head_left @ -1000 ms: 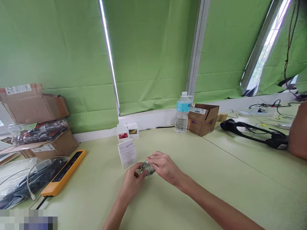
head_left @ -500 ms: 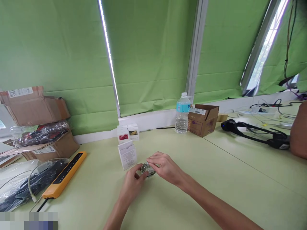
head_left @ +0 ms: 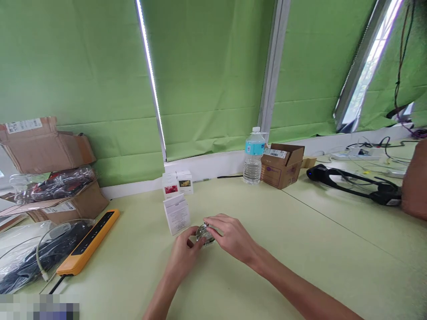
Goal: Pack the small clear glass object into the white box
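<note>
On the table (head_left: 300, 249), both hands grip a small glass jar (head_left: 204, 234): left hand (head_left: 183, 255) should steady its base while right hand (head_left: 231, 238) pinches the top squarely.

three white boxes (head_left: 176, 214), one water bottle (head_left: 253, 157), two cardboard boxes (head_left: 282, 165)

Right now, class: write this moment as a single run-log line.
left hand: grips small clear glass bottle | right hand: fingers on bottle top | bottle: low over table | nearby: white box
</note>
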{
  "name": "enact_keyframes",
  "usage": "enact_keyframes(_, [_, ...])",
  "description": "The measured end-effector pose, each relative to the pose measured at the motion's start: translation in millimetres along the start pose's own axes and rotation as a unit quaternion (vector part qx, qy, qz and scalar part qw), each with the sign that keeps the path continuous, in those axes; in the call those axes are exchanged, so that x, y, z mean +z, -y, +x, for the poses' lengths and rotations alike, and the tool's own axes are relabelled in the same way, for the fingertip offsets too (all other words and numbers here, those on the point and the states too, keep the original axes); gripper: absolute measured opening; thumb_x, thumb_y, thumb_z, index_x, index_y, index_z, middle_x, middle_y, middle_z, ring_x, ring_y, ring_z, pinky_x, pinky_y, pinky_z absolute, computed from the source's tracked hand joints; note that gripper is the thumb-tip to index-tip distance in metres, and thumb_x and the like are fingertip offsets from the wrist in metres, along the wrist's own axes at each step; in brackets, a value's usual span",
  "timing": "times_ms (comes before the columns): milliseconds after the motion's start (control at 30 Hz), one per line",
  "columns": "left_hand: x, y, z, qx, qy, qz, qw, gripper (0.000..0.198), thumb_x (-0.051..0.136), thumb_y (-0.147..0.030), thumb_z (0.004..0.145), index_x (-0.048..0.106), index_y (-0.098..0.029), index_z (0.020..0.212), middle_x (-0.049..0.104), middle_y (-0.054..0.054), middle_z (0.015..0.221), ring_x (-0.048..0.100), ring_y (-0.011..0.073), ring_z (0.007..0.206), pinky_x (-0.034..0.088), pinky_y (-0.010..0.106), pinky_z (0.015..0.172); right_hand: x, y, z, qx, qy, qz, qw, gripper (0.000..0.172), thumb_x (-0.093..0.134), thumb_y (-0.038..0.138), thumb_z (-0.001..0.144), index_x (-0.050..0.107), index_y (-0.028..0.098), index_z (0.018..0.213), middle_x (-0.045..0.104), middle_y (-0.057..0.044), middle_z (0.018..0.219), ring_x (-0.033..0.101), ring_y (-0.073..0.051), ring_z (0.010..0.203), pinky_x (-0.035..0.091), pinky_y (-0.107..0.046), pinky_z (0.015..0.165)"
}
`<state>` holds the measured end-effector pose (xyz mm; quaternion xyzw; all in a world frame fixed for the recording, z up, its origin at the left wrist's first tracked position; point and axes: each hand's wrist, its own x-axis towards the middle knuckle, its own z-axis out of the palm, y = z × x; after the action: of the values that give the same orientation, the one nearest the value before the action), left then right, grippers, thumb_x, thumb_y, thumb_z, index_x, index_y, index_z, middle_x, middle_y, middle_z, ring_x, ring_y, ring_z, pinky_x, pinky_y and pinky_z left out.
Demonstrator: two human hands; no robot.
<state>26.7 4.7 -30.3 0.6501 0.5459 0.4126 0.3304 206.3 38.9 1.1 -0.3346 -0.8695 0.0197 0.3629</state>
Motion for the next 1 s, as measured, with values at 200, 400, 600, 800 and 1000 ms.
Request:
enact_keyframes(200, [-0.1,1,-1,-0.006,0.004,0.004,1.0,0.036,0.051,-0.051,0.084,0.065,-0.024,0.104,0.066,0.001,0.094,0.047,0.0104,0.056,0.038,0.025,0.056,1,-1,-1,0.007,0.0,-0.011,1.0,0.027,0.05,0.024,0.096,0.063,0.025,0.12,0.075,-0.004,0.102,0.069,-0.019,0.089,0.054,-0.031,0.079])
enact_keyframes(400, [-0.2,4,0,-0.013,0.009,0.001,1.0,0.035,0.052,-0.05,0.084,0.066,-0.025,0.105,0.066,-0.001,0.096,0.049,0.0105,0.058,0.039,0.025,0.057,-13,-8,2,0.016,-0.037,-0.016,0.999,0.028,0.046,0.029,0.098,0.064,0.023,0.119,0.074,-0.006,0.106,0.068,-0.02,0.092,0.054,-0.032,0.081])
enact_keyframes(600, [-0.5,8,3,-0.03,0.008,0.015,0.999,0.038,0.054,-0.053,0.082,0.065,-0.025,0.106,0.065,0.0,0.102,0.048,0.0099,0.057,0.038,0.025,0.055,-39,-43,2,0.148,-0.059,-0.014,0.987,0.026,0.044,0.031,0.097,0.069,0.024,0.097,0.074,-0.002,0.091,0.067,-0.018,0.077,0.053,-0.03,0.071])
enact_keyframes(800, [-0.5,8,2,-0.028,0.016,0.019,0.999,0.041,0.052,-0.055,0.083,0.065,-0.025,0.107,0.065,0.001,0.103,0.048,0.0104,0.058,0.039,0.025,0.056,-26,-56,-13,0.202,0.07,-0.041,0.976,0.028,0.063,0.031,0.083,0.064,0.021,0.109,0.071,-0.008,0.105,0.066,-0.024,0.094,0.049,-0.031,0.074])
enact_keyframes(1000, [-0.4,8,1,-0.036,0.015,0.021,0.999,0.041,0.051,-0.055,0.083,0.064,-0.024,0.108,0.065,0.002,0.104,0.049,0.0109,0.059,0.039,0.025,0.056,-4,-56,-15,0.218,0.096,-0.026,0.971,0.016,0.058,0.013,0.08,0.067,0.017,0.093,0.071,-0.008,0.09,0.065,-0.02,0.079,0.045,-0.028,0.068])
